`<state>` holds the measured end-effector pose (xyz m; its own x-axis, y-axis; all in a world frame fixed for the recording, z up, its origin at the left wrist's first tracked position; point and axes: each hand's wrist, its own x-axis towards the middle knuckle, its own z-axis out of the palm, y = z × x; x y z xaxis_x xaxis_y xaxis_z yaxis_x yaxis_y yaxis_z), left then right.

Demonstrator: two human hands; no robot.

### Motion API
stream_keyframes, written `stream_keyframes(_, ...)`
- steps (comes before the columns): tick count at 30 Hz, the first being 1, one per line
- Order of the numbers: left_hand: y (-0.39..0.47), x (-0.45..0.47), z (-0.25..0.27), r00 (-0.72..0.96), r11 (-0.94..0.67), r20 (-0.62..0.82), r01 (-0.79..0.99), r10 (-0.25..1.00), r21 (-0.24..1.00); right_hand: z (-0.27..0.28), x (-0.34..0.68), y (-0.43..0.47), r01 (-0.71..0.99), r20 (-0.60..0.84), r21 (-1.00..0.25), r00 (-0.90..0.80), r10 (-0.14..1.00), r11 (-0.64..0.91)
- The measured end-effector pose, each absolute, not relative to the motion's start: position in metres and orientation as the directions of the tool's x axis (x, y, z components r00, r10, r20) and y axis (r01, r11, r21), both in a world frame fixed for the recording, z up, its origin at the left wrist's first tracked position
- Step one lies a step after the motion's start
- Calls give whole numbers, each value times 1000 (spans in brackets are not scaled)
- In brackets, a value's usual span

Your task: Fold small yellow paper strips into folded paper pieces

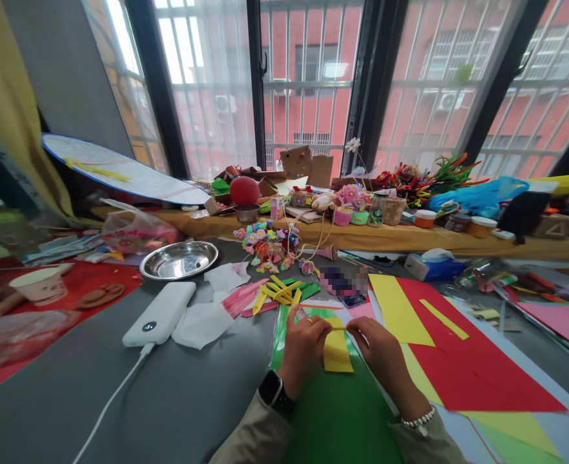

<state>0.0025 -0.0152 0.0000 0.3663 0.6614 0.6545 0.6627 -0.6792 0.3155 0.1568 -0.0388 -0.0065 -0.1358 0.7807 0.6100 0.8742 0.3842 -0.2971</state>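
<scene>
Between my two hands runs a narrow yellow paper strip (338,328), pinched at its left end by my left hand (306,341) and at its right end by my right hand (374,345). A wider yellow paper piece (338,356) lies just beneath it on the green sheet (337,419). Beyond my left hand sits a small pile of folded yellow strips (279,290), with pink paper strips (243,298) beside it. My fingers hide part of the strip's ends.
Right of my hands lie a red sheet (497,367), a yellow sheet (400,309) and a loose yellow strip (443,319). To the left are a white power bank (161,314) with its cable, white tissues (202,324) and a metal plate (178,260). Crafts crowd the sill.
</scene>
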Motion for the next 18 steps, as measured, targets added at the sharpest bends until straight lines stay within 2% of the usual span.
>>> stream_keyframes(5,-12,-3,3,308,-618,642,711,702,335,-2,162,-40,883,597,-370,-12,802,289)
stream_keyframes(11,-9,-7,2,245,-554,660,774,710,308,-4,166,-40,893,576,-392,53,816,219)
stream_keyframes(14,-7,-10,1,163,-494,686,810,709,318,-6,172,-39,904,578,-402,127,806,145)
stream_keyframes(16,-5,-11,1,138,-500,709,801,692,331,-6,173,-39,904,581,-397,116,806,156)
stream_keyframes(18,-5,-10,1,193,-577,725,748,661,328,-6,171,-38,897,589,-380,48,807,224)
